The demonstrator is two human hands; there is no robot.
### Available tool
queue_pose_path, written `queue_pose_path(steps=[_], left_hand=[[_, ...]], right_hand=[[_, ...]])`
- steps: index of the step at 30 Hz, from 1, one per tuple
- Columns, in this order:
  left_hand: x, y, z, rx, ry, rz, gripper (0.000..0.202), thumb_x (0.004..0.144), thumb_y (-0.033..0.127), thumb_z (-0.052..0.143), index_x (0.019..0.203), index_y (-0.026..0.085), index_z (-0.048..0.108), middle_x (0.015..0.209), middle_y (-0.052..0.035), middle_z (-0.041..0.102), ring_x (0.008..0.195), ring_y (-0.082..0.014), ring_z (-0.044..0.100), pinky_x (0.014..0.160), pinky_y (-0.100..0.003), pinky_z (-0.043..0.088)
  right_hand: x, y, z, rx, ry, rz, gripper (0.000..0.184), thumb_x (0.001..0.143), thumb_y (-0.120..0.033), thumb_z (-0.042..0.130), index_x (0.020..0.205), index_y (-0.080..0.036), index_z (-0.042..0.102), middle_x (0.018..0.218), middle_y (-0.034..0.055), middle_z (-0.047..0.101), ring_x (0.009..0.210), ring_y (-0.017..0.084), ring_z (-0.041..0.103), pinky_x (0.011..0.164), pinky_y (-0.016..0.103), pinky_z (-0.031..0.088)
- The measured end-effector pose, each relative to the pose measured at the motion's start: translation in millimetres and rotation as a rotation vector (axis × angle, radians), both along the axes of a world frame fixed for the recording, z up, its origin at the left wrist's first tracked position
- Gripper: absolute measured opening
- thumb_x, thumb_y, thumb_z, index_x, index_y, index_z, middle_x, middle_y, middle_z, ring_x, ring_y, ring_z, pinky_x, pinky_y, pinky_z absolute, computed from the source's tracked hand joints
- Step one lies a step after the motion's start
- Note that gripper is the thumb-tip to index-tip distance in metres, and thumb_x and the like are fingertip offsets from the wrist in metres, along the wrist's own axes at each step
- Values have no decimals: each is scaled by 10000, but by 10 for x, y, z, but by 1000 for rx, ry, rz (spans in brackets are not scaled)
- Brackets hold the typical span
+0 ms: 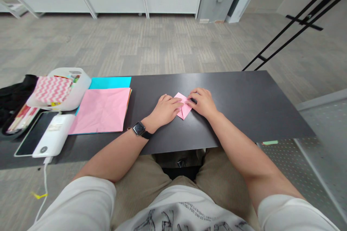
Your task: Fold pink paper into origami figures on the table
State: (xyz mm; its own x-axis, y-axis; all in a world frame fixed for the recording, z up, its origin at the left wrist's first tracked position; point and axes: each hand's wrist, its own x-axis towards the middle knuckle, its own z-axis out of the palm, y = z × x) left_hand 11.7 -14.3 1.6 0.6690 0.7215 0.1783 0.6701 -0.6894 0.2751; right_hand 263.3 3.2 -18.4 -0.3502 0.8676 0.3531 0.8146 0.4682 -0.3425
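A small folded piece of pink paper [183,113], diamond-shaped with crease lines, lies on the dark table between my hands. My left hand [167,109] rests at its left side, fingers and thumb holding it down. Bent at the fingers, my right hand [202,101] grips the paper's right edge between thumb and fingertips. Both hands cover parts of the side corners. The top and bottom corners show. A smartwatch [139,128] is on my left wrist.
Left on the table [244,104] lie a stack of pink paper sheets [104,110], a blue sheet [111,82], a white basket [78,90], a tablet [38,131], and a white power bank [54,135] with a cable [45,180]. A black metal frame [282,32] stands behind at right.
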Motion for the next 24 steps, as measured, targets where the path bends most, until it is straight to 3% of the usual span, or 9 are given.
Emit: queue_pose_path(steps=[12, 15, 20, 24], left_hand=[[-20, 0, -22, -42, -55, 4, 359, 1078, 310, 538, 1369, 329, 746, 1500, -8, 694, 1195, -291, 574, 1176, -550, 375], [-20, 2, -17, -53, -58, 5, 356, 1078, 323, 539, 1369, 330, 745, 1500, -9, 693, 1186, -287, 571, 1160, -538, 383], [-26, 13, -30, -62, -66, 3, 365, 1077, 314, 535, 1381, 334, 735, 1496, -5, 694, 1184, -285, 567, 1132, -523, 398], [-31, 23, -47, -58, -66, -1, 369, 1066, 300, 548, 1386, 324, 731, 1473, -13, 705, 1178, -284, 567, 1121, -516, 405]], right_hand=[[-42, -171, 129, -143, -22, 144, 224, 951, -420, 750, 1147, -312, 762, 1278, 79, 703, 1233, 335, 613, 1112, 543, 451], [-48, -187, 142, -161, -7, 191, 367, 921, -420, 780, 1267, -309, 726, 1341, 96, 673, 1288, 344, 598, 1149, 555, 457], [-39, -209, 132, -162, -12, 228, 639, 881, -496, 815, 1461, -324, 612, 1460, 110, 615, 1396, 364, 564, 1306, 677, 280], [-27, -221, 102, -174, -23, 257, 780, 844, -529, 840, 1538, -323, 549, 1526, 129, 574, 1493, 393, 496, 1320, 735, 211]])
